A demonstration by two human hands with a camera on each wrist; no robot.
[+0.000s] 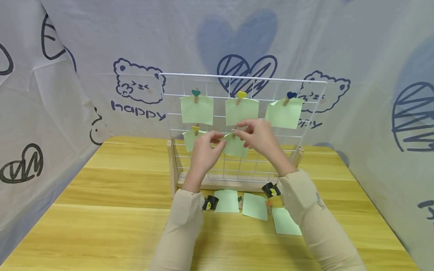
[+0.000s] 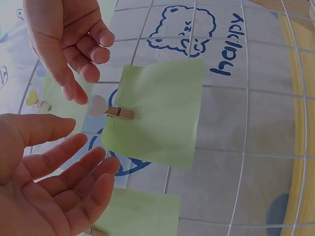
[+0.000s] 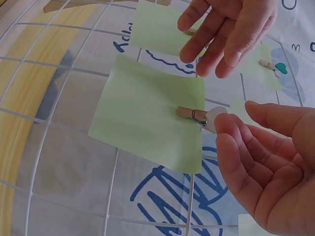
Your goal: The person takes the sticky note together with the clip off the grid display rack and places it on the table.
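A green note [image 1: 238, 149] hangs on the wire grid [image 1: 190, 75] below another note [image 1: 249, 111], pinched at its top edge by a clothespin [image 2: 119, 113] with a white heart [image 2: 98, 106]. The left hand [image 1: 205, 151] grasps nothing, loosely spread beside the note; the right hand [image 1: 260, 136] looks released too, right beside the heart, though whether it touches I cannot tell. With just one clip, a careless nudge there could twist the sheet or pop it free, and the left hand could knock the neighbouring note [image 1: 189, 143] askew.
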